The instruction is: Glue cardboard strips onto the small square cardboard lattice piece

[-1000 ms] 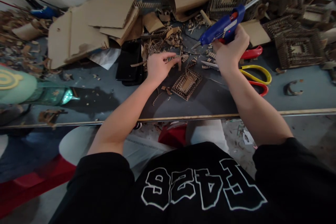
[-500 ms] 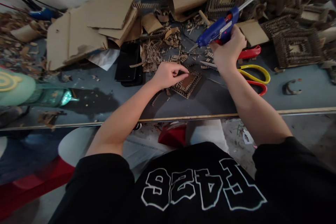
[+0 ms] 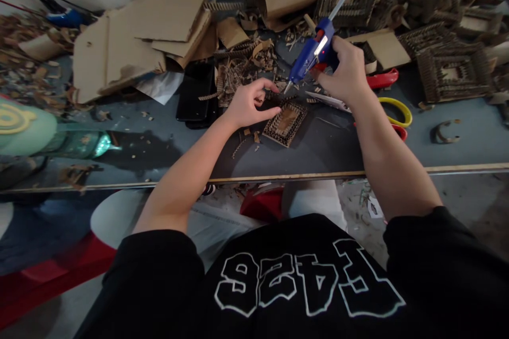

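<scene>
My right hand (image 3: pixel 345 71) is wrapped round the handle of a blue glue gun (image 3: pixel 312 53), whose nozzle points down to the left and whose clear glue stick rises from the back. Just below the nozzle lies a small square cardboard piece (image 3: pixel 285 123) with corrugated strips along its edges. At its upper left is my left hand (image 3: pixel 250 104), thumb and forefinger apart, the thumb tip at the piece's edge. Nothing shows between these fingers. Scissors with yellow handles (image 3: pixel 397 110) lie partly under my right forearm.
Stacked cardboard sheets (image 3: pixel 131 37), a black phone (image 3: pixel 194 94) and corrugated scraps (image 3: pixel 234 74) lie behind my left hand. Finished-looking square frames (image 3: pixel 453 71) are at the right. A green bottle (image 3: pixel 75 140) lies at the left. The table edge (image 3: pixel 286 176) runs in front.
The glue gun has moved left and down, its nozzle now close above the cardboard piece. My left thumb and forefinger have spread apart.
</scene>
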Demonstrator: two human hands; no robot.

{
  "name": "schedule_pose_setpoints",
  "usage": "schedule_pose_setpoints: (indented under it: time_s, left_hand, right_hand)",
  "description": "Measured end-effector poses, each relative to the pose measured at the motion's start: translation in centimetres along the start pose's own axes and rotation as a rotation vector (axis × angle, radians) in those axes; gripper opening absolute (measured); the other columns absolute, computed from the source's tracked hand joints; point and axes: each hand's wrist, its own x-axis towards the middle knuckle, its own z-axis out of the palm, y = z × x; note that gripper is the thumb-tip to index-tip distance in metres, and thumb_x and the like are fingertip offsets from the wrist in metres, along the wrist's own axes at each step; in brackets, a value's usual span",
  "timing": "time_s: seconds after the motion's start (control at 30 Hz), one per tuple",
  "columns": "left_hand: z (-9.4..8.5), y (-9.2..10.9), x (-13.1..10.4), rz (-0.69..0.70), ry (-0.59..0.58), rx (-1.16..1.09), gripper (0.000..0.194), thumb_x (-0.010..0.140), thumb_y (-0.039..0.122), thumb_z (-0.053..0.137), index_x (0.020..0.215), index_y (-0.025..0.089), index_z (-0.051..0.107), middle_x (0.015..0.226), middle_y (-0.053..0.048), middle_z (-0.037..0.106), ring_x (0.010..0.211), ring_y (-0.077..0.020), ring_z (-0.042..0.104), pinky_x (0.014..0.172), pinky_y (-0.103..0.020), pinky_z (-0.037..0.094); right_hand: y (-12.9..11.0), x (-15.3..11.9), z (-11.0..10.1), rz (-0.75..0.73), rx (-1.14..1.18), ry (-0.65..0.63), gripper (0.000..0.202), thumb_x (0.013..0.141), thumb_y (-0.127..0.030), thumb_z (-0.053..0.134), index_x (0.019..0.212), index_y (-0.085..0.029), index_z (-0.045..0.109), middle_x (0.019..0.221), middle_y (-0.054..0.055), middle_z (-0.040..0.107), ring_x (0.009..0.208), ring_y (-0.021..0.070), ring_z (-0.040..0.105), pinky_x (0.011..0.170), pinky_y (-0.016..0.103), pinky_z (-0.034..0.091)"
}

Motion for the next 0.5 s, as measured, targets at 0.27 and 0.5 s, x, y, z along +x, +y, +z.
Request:
schedule_pose_setpoints:
  time_s: [0.27,0.5]
  left_hand:
    - [-0.2,0.1,0.1,0.004,-0.129,0.011,0.061,0.071,0.059,0.087,0.109,0.019,0.062,0.062,0.01,0.031,0.055,-0.0077,0.032,0.061,-0.026,0.038]
    - [-0.2,-0.1,0.2,0.003,-0.129,0.046,0.059,0.066,0.066,0.088,0.094,0.02,0.064,0.059,0.009,0.036,0.055,-0.01,0.039,0.062,-0.028,0.04]
  right_hand:
    - [0.1,-0.1,-0.4,-0.123,-0.035,-0.104,0.026,0.061,-0.034,0.069,0.068,-0.034,0.044,0.078,0.003,0.067,0.084,0.0336,0.063,0.075,0.051,0.049]
    - [-0.8,-0.5,-0.3,-0.159,-0.115,-0.171,0.02,0.064,-0.027,0.07,0.069,-0.033,0.052,0.091,0.005,0.073,0.094,0.0375,0.066,0.081,0.054,0.049]
